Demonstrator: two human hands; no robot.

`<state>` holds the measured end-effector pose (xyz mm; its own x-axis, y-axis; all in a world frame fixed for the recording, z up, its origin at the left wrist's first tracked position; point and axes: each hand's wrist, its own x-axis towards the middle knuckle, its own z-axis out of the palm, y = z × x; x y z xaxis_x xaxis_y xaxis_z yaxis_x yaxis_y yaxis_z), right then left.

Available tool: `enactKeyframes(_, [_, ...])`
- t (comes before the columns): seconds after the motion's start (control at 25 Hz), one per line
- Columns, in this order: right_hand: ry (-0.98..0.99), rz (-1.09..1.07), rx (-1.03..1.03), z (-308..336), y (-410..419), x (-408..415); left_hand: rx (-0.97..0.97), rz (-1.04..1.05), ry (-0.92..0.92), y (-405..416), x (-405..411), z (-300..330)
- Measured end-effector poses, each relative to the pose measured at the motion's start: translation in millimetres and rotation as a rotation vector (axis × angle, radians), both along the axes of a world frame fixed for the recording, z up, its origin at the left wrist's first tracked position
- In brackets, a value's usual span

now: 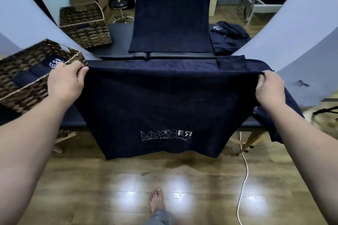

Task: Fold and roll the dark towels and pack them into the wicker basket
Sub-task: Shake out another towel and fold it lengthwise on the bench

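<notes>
A bare foot (157, 199) on the wood floor (128, 179), then both arms out front: left hand (66, 81) and right hand (268, 87) each pinch a top corner of a dark towel (164, 100), fingers curled round the cloth, stretched w/ its lower half hanging off the table (76, 120) edge — logo facing the camera. Left, the wicker basket (22, 86) holds rolled towels (34, 73); right, more unfolded ones (287, 104) are draped on the table. Behind, a mirror (173, 5) repeats it all. Risk, as judged: uneven pull could skew the fold, or a slipped corner could drop the towel to the floor — esp. given the overhang.
</notes>
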<state>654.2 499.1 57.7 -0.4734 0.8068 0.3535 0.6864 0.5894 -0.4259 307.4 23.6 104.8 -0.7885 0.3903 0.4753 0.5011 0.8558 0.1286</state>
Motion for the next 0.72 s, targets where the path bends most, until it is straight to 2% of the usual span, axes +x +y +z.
enactKeyframes(0.08, [0.170, -0.016, -0.076, 19, 3, -1, 0.025, -0.002, 0.088, 4, -4, 19])
enactKeyframes(0.16, [0.191, -0.029, -0.018, 40, 9, -4, 0.088, -0.037, 0.109, 11, -8, 41])
enactKeyframes(0.32, [0.008, -0.114, 0.248, 84, 31, -1, 0.172, -0.053, 0.114, 20, -15, 83])
enactKeyframes(0.44, [-0.019, -0.169, 0.403, 121, 43, 5, 0.185, -0.071, 0.226, 23, -21, 118])
enactKeyframes(0.56, [-0.084, -0.195, 0.461, 159, 56, 10, 0.184, -0.087, 0.284, 28, -29, 156])
enactKeyframes(0.72, [-0.152, -0.222, 0.530, 198, 68, 15, 0.131, 0.026, 0.315, 24, -44, 198])
